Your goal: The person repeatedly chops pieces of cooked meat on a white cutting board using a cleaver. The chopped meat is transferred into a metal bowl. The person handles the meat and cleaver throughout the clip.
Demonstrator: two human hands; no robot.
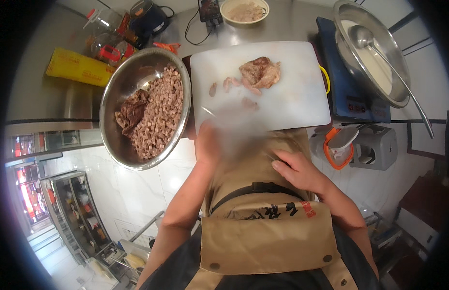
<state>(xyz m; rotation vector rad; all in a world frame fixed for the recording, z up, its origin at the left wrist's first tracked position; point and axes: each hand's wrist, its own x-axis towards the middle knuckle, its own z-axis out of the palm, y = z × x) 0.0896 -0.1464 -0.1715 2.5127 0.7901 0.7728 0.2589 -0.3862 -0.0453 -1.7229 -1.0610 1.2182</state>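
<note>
My right hand is closed around the handle of a broad-bladed knife, probably a cleaver. Its blade is a grey motion blur reaching over the near edge of a white cutting board. My left hand, also blurred, is at the board's near left corner beside the blade; whether it holds or touches anything is unclear. On the board lie a large piece of cooked-looking meat and several small slices. Left of it, a steel bowl contains diced meat and a darker, larger piece.
At the right, a steel basin of whitish liquid with a ladle sits on a blue induction cooker. A cream bowl and a phone are behind the board. A yellow box and plastic jugs stand left.
</note>
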